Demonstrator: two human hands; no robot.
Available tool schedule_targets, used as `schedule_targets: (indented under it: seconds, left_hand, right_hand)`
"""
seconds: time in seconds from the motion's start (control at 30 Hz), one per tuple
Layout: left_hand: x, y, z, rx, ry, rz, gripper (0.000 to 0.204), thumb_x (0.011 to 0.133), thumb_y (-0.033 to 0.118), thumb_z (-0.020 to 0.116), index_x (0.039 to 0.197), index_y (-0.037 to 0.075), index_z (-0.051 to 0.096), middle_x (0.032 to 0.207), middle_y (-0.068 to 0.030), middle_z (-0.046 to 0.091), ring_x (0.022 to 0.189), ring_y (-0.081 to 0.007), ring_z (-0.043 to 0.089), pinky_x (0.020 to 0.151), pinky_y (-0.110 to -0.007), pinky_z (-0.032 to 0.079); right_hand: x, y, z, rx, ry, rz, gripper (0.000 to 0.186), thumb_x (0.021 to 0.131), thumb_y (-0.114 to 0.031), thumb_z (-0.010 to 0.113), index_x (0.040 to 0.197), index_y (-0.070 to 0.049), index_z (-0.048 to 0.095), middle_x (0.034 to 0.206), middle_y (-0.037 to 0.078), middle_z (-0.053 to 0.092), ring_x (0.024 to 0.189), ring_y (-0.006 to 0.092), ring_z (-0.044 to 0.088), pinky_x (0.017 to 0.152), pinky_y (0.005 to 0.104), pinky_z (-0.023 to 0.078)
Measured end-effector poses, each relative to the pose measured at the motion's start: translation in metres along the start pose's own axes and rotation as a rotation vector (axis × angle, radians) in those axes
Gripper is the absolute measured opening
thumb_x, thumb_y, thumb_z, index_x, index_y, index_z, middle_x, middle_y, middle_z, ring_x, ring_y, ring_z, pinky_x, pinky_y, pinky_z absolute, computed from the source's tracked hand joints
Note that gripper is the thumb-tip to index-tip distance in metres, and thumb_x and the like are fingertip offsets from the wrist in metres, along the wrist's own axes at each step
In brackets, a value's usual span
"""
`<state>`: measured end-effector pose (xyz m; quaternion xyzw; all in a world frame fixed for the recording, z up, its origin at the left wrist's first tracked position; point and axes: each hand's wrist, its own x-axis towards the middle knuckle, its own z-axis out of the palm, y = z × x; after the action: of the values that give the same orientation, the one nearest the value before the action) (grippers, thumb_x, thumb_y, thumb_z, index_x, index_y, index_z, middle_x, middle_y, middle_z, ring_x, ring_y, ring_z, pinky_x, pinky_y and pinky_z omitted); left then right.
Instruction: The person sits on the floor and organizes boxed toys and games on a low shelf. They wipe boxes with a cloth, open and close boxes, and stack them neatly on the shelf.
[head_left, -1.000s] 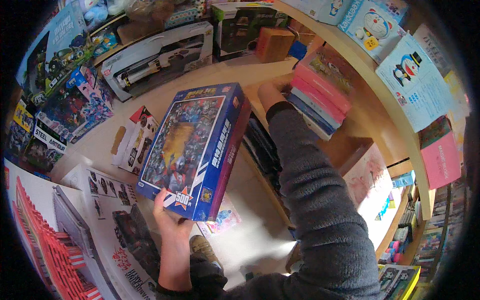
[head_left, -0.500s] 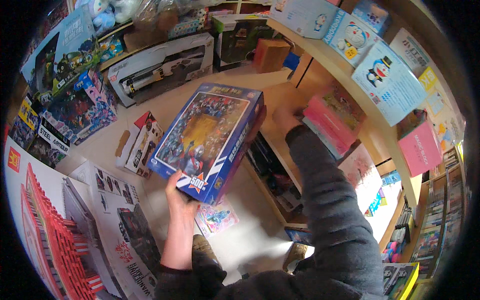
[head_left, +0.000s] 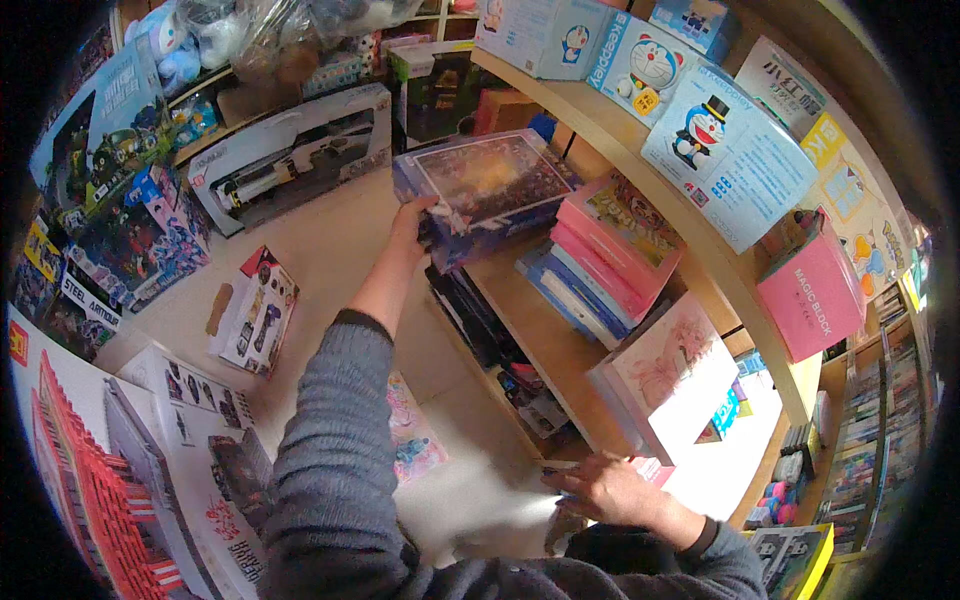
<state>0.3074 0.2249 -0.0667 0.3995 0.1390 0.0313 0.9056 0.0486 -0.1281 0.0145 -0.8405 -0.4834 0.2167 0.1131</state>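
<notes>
My left hand point(head_left: 408, 228) grips the near-left corner of a blue puzzle box point(head_left: 490, 190) with a crowded picture on its lid. The box is smeared by motion and lies over the far end of the wooden shelf point(head_left: 520, 345). Close to its right side is a stack of pink boxes point(head_left: 622, 235) with blue ones point(head_left: 570, 295) under them. My right hand point(head_left: 615, 490) is low over the shelf's near end, fingers loosely stretched to the left and holding nothing I can see. Just past it stands a white box with pink blossom art point(head_left: 675, 370).
An upper shelf point(head_left: 640, 150) juts out on the right, carrying light-blue cartoon boxes point(head_left: 725, 150) and a pink box point(head_left: 815, 290). A long toy-gun box point(head_left: 295, 160) stands at the back. Large toy boxes point(head_left: 185, 410) line the left, and a small white box point(head_left: 255, 315) stands on the floor.
The puzzle box has gone away from me and to the right, onto the shelf's far end, with my left hand on it. My right hand has drawn back from the pink boxes toward me.
</notes>
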Motion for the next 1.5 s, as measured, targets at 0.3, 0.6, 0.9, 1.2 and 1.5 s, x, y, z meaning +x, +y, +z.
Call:
schedule_targets:
  seconds: [0.3, 0.6, 0.9, 1.2, 1.5]
  left_hand:
    - [0.045, -0.031, 0.001, 0.088, 0.212, 0.085, 0.048, 0.082, 0.037, 0.057, 0.118, 0.007, 0.046, 0.118, -0.0094, 0.046, 0.103, -0.0236, 0.046, 0.088, -0.040, 0.035]
    - [-0.074, -0.114, 0.059, 0.384, 0.184, 0.482, 0.066, 0.083, 0.039, 0.052, 0.128, -0.005, 0.032, 0.115, -0.0173, 0.049, 0.102, -0.0270, 0.049, 0.087, -0.031, 0.038]
    - [-0.083, -0.191, 0.150, 0.449, 0.268, -0.018, 0.084, 0.085, 0.062, 0.029, 0.132, -0.006, 0.023, 0.131, -0.0204, 0.037, 0.119, -0.0303, 0.039, 0.097, -0.036, 0.031]
    - [-0.034, -0.165, 0.156, -0.378, -0.009, 0.058, 0.068, 0.089, 0.056, 0.026, 0.130, 0.002, 0.030, 0.130, -0.0137, 0.040, 0.116, -0.0269, 0.042, 0.097, -0.037, 0.032]
    - [-0.027, -0.164, 0.149, -0.260, -0.207, 0.184, 0.072, 0.085, 0.063, 0.017, 0.133, 0.010, 0.029, 0.128, -0.0094, 0.042, 0.116, -0.0262, 0.042, 0.097, -0.038, 0.035]
  right_hand:
    - [0.006, -0.005, 0.048, 0.110, 0.111, 0.022, 0.037, 0.082, -0.027, 0.055, 0.115, -0.009, 0.053, 0.097, 0.013, 0.061, 0.085, 0.0268, 0.059, 0.077, 0.0363, 0.046]
    - [-0.005, 0.060, -0.025, 1.091, 1.209, 0.219, 0.046, 0.085, -0.010, 0.048, 0.128, 0.002, 0.034, 0.126, 0.014, 0.043, 0.114, 0.0245, 0.044, 0.095, 0.0339, 0.036]
    - [0.063, 0.244, -0.080, 1.816, 1.016, 0.173, 0.044, 0.091, -0.042, 0.035, 0.123, -0.012, 0.040, 0.116, 0.010, 0.048, 0.103, 0.0252, 0.047, 0.090, 0.0391, 0.039]
    - [0.116, 0.209, -0.064, 1.884, 0.958, 0.384, 0.085, 0.073, -0.077, 0.027, 0.132, -0.016, 0.033, 0.132, 0.009, 0.039, 0.117, 0.0310, 0.040, 0.094, 0.0519, 0.033]
    - [0.155, 0.201, -0.077, 1.849, 0.956, 0.436, 0.082, 0.078, -0.073, 0.018, 0.134, -0.015, 0.030, 0.136, 0.007, 0.035, 0.123, 0.0293, 0.034, 0.097, 0.0558, 0.025]
